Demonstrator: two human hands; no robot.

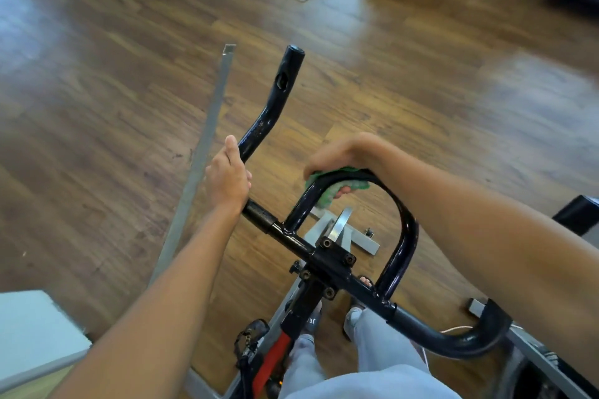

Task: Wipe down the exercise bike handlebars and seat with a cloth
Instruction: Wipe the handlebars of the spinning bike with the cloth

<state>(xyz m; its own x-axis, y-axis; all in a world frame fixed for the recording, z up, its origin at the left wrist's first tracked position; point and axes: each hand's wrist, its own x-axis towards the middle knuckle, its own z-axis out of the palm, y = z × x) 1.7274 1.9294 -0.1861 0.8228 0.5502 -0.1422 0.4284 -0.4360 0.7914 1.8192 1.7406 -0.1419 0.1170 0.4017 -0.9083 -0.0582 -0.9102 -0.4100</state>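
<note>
From the head view, my right hand point(337, 155) is wrapped over the top of the handlebars' centre loop point(402, 214), pinching the green cloth point(327, 193) against the tube. The loop's tube curves down on either side of that hand and back toward me, so I judge the next wipe follows the arc. My left hand point(227, 176) grips the left horn point(275, 100), whose long axis runs up and away from it. The seat is out of view.
</note>
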